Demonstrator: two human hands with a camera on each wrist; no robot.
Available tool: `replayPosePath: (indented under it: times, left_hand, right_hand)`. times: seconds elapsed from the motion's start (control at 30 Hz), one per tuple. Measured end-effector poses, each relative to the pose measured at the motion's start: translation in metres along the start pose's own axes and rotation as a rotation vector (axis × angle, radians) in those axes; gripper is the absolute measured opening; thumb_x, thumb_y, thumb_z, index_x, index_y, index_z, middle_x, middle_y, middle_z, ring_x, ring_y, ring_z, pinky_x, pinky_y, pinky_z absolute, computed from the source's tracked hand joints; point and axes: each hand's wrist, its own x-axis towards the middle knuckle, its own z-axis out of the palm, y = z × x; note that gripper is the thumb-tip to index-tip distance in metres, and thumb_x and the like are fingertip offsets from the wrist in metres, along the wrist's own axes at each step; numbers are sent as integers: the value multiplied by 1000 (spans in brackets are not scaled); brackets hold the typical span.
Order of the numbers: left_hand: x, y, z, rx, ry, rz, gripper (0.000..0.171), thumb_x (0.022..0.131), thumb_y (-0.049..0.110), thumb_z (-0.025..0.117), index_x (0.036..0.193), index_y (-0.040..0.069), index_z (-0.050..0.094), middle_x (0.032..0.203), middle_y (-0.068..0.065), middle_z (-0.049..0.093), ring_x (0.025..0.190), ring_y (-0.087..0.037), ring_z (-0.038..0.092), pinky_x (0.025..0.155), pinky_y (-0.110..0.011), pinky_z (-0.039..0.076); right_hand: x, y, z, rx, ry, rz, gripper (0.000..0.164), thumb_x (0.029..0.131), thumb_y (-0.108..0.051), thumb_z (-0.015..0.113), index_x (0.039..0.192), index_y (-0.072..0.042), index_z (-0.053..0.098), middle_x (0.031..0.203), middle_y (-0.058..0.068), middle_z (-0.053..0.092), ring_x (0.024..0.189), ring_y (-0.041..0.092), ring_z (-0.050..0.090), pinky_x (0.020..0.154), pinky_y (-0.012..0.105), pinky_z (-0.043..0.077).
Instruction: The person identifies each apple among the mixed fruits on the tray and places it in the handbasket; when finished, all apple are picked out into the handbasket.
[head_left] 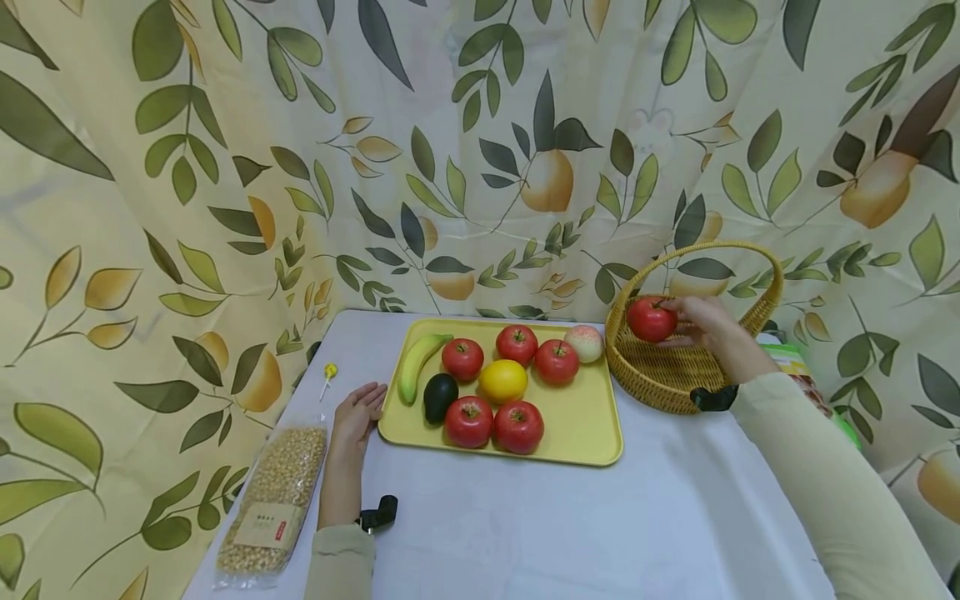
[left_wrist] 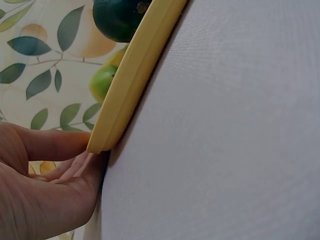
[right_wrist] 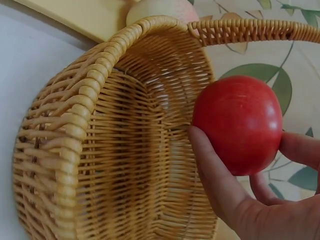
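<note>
My right hand (head_left: 711,325) grips a red apple (right_wrist: 239,125) between thumb and fingers, above the opening of a wicker basket (right_wrist: 75,165). The part of the basket's inside that shows holds nothing. On the table's left half, my left hand (head_left: 357,417) holds the left rim of a yellow tray (head_left: 577,425); in the left wrist view its digits meet the rim's corner. On the tray lie several red apples (head_left: 469,422), a banana (head_left: 418,367), a dark avocado (head_left: 439,398), a lemon (head_left: 503,382) and a pale pinkish peach (head_left: 585,342).
A clear bag of pale beans or grains (head_left: 279,492) lies left of my left forearm, with a yellow lollipop (head_left: 329,372) beyond it. Behind my right forearm shows a green package (head_left: 795,362). The basket's tall handle (head_left: 705,247) arches over it. A leaf-patterned curtain (head_left: 480,167) hangs behind the white table.
</note>
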Motion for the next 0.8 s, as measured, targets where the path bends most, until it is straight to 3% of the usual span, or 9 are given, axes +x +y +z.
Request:
replayPosePath:
  times: [0.1, 0.4, 0.53, 0.67, 0.8]
  left_hand:
    - [-1, 0, 0, -1, 6, 1, 70, 90, -27, 39, 156, -6, 38, 155, -28, 47, 145, -35, 47, 120, -37, 41]
    - [-3, 1, -1, -4, 1, 9, 70, 89, -27, 38, 156, -6, 37, 156, -29, 46, 146, -37, 46, 120, -38, 40]
    - [-1, 1, -2, -9, 2, 15, 69, 90, -27, 38, 156, -7, 37, 155, -29, 46, 146, -36, 46, 120, -38, 40]
    - [0, 0, -3, -11, -8, 19, 70, 90, -27, 38, 156, -7, 36, 156, -30, 45, 146, -37, 45, 121, -38, 40]
    - [1, -2, -4, -12, -18, 20, 70, 89, -27, 38, 157, -8, 35, 156, -31, 44, 147, -38, 44, 122, -39, 39]
  right_hand:
    - [4, 2, -1, 39, 3, 29, 19, 106, -18, 56, 119, -11, 46, 135, 19, 38, 97, 28, 66, 103, 59, 52]
    - [16, 8, 1, 163, 22, 131, 17, 104, -15, 58, 117, -13, 46, 128, 16, 41, 100, 32, 64, 101, 56, 55]
    - [21, 8, 4, 174, 39, 135, 15, 105, -15, 57, 117, -14, 48, 128, 16, 43, 118, 37, 57, 104, 56, 52]
    - [26, 9, 6, 199, 47, 167, 12, 106, -13, 55, 116, -13, 48, 131, 17, 43, 139, 43, 41, 105, 59, 50]
    - [32, 13, 9, 207, 57, 213, 10, 106, -14, 54, 114, -14, 48, 130, 17, 43, 143, 43, 38, 105, 60, 49]
